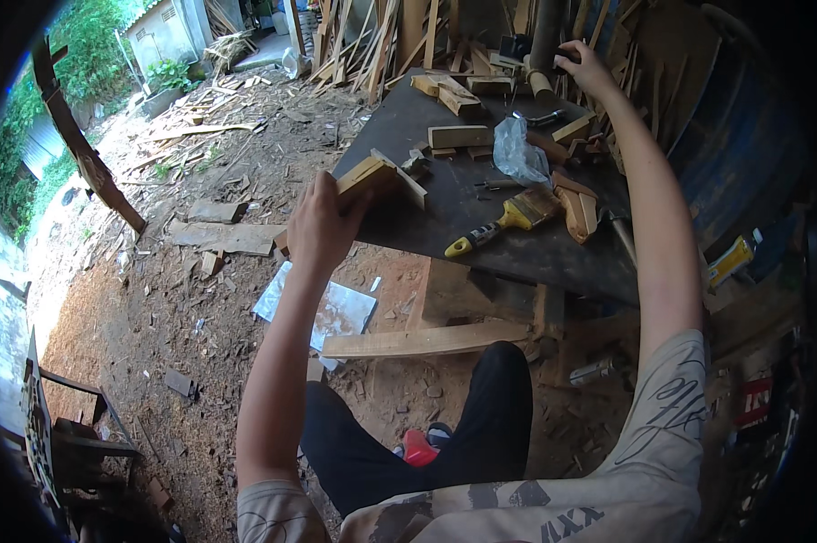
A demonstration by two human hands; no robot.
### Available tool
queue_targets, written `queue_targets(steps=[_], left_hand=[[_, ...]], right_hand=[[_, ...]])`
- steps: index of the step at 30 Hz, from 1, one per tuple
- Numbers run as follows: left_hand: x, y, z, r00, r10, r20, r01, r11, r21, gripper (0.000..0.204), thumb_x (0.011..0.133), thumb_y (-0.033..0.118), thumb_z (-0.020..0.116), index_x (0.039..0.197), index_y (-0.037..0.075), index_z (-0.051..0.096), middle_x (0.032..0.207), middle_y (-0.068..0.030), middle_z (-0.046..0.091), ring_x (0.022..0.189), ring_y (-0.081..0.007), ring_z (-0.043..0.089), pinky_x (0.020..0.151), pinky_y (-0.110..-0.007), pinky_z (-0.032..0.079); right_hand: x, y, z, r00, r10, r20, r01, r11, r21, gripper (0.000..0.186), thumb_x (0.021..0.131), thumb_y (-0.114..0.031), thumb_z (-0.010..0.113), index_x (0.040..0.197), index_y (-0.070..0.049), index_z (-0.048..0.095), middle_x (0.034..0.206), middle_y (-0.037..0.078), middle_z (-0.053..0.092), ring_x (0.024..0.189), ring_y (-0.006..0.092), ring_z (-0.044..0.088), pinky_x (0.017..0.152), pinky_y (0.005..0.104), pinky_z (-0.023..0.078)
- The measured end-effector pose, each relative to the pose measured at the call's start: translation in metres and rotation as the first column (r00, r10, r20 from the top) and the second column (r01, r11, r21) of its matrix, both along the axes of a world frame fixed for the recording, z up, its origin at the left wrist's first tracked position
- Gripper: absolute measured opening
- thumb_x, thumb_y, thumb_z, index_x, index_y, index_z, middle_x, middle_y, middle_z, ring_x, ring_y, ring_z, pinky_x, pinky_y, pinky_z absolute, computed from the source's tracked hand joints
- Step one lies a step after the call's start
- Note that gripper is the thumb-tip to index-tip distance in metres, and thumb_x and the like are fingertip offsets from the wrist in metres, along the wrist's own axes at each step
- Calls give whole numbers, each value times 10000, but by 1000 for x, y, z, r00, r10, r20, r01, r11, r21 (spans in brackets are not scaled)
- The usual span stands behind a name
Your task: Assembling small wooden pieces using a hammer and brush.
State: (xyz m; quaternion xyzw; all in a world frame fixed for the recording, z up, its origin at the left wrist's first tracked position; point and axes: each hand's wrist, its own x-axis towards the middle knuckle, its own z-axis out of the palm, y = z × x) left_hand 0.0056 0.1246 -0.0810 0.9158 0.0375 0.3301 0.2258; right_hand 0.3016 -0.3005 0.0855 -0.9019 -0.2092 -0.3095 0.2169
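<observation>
My left hand [323, 217] is closed round a wooden block [365, 179] at the left edge of the dark tabletop [399, 145]. A thin wooden slat [401, 178] leans against the block's right side. At the far right, my right arm is stretched out and my right hand [588, 71] has its fingers curled beside an upright dark post [546, 41]. What those fingers hold, if anything, I cannot make out. Close to that hand lies a round wooden piece [540, 83]. A paintbrush [503, 220] with a yellow and black handle rests near the front edge.
A crumpled clear plastic bag [520, 152], a short wooden block [459, 137] and a shaped wooden piece [576, 208] lie on the tabletop. Below is a wooden beam [425, 341]. Timber strips [372, 45] lean at the back. Wood scraps litter the dirt ground [191, 317].
</observation>
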Motion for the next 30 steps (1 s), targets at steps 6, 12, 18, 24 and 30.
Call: queue_targets(steps=[6, 12, 18, 24, 30], left_hand=[[1, 2, 1, 1000, -8, 13, 8, 1000, 4, 440, 911, 423, 754, 952, 47, 530, 940, -163, 665, 917, -390, 661, 764, -488, 509], [0, -1, 2, 998, 12, -55, -13, 1000, -18, 440, 914, 426, 753, 956, 50, 529, 926, -160, 665, 892, -394, 664, 756, -496, 509], [0, -4, 2, 998, 38, -43, -39, 999, -3, 452, 927, 448, 736, 970, 49, 528, 923, -172, 676, 896, -406, 676, 745, -511, 508], [3, -2, -1, 998, 31, -46, -30, 999, 22, 454, 935, 457, 727, 997, 55, 524, 919, -179, 678, 884, -417, 678, 739, -520, 507], [4, -2, -1, 997, 32, -66, -31, 999, 15, 541, 922, 525, 725, 1105, 49, 545, 1016, -217, 701, 975, -441, 690, 798, -528, 518]], right_hand=[[9, -6, -1, 908, 320, -269, -128, 825, 550, 387, 966, -356, 736, 1225, -74, 682, 1118, 31, 695, 1030, 142, 648, 876, 316, 551], [18, -1, 3, 878, 386, -283, -47, 658, 751, 265, 998, -303, 699, 1198, -130, 716, 1002, -23, 680, 831, 82, 588, 694, 245, 490], [50, -22, -3, 834, 459, -305, -55, 620, 783, 288, 1003, -317, 693, 1259, -186, 694, 959, -60, 645, 782, 66, 522, 637, 240, 447], [91, -11, -4, 976, 216, -4, -177, 807, 563, 295, 1060, -337, 577, 1167, -98, 713, 999, -31, 677, 897, 53, 595, 699, 281, 466], [74, 10, 13, 948, 174, -268, 61, 726, 685, 311, 1098, -311, 480, 1064, -103, 708, 886, 68, 717, 600, 215, 589, 489, 346, 483]])
